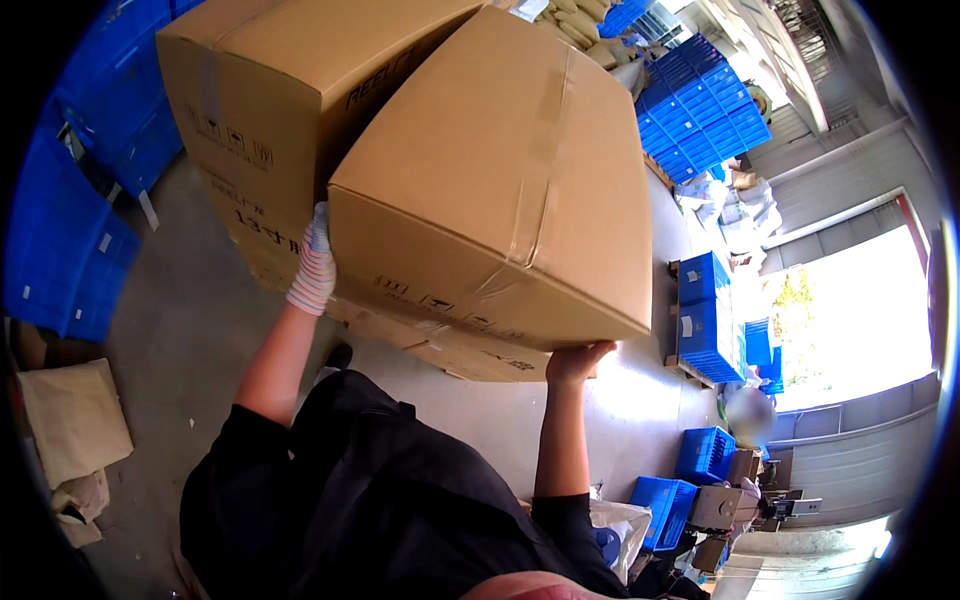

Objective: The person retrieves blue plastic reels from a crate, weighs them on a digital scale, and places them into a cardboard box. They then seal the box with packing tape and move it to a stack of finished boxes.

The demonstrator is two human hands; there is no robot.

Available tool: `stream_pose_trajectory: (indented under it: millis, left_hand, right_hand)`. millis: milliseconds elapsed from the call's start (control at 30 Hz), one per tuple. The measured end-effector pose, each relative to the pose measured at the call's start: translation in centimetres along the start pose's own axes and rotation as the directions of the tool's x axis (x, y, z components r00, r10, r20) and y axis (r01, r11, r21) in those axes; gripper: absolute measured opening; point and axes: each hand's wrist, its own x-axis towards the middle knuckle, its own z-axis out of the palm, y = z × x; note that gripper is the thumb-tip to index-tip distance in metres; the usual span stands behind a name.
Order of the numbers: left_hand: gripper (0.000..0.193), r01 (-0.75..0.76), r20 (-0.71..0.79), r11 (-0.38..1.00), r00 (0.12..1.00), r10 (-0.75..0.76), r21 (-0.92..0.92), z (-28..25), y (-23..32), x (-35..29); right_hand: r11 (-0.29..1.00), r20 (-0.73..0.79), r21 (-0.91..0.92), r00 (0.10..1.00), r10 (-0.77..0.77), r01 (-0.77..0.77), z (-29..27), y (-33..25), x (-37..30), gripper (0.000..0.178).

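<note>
A large taped cardboard box fills the space in front of me, tilted, with printed marks along its near side. My left hand, in a white glove with pink stripes, grips its left edge. At the near right corner, low down, my right hand holds it; this hand looks bare, and some of its fingers are hidden by the cardboard. Another cardboard box stands close on the left, with a narrow dark gap between the two. More cardboard shows underneath the box I hold.
Blue plastic crates are stacked on the left, above a folded beige sack. To the right are a tall blue crate stack, crates on a pallet, and a person farther off. Grey floor shows around the boxes.
</note>
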Motion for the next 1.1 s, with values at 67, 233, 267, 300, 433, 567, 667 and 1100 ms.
stream_pose_trajectory:
  millis: [67, 233, 267, 300, 433, 567, 667, 1100]
  left_hand:
    - [0.064, -0.195, -0.018, 0.947, 0.978, 0.207, 0.256, 1.8, 1.0, 0.1]
    - [0.047, -0.434, -0.134, 0.557, 0.692, 0.71, 0.708, 4.4, 1.6, 1.7]
    - [0.045, -0.44, -0.077, 0.37, 0.555, 0.829, 0.818, 5.2, 1.8, 1.8]
    - [0.043, -0.419, -0.012, 0.262, 0.511, 0.859, 0.869, 4.6, 1.7, 2.3]
    - [0.042, -0.507, 0.081, 0.068, 0.266, 0.961, 0.859, 4.0, 2.5, 6.4]
    - [0.043, -0.562, 0.056, 0.106, 0.263, 0.963, 0.82, 2.5, 1.8, 8.7]
    - [0.041, -0.569, 0.063, 0.107, 0.271, 0.961, 0.816, 2.9, 1.9, 9.0]
    - [0.028, -0.681, 0.635, -0.36, 0.201, 0.746, 0.638, 4.4, 14.7, 12.1]
  right_hand:
    - [1.0, -0.034, 0.002, 0.999, 0.017, -0.017, 1.0, 0.7, 1.5, 0.081]
    - [0.998, 0.153, 0.053, 0.988, 0.038, -0.046, 1.2, 3.7, 2.8, 0.089]
    - [0.995, 0.18, 0.062, 0.982, 0.06, -0.072, 1.3, 4.2, 2.4, 0.092]
    - [0.998, 0.196, 0.036, 0.98, 0.047, -0.055, 2.2, 4.4, 1.8, 0.094]
    - [0.999, 0.231, 0.009, 0.973, 0.033, -0.036, 3.5, 4.8, 1.4, 0.1]
    - [1.0, 0.264, 0.004, 0.965, 0.01, -0.012, 4.4, 6.4, 3.4, 0.102]
    - [0.999, 0.292, -0.023, 0.956, 0.033, -0.028, 4.4, 5.6, 3.2, 0.102]
    - [0.999, 0.218, 0.004, 0.975, -0.032, 0.031, 6.7, 3.8, 2.5, 0.106]
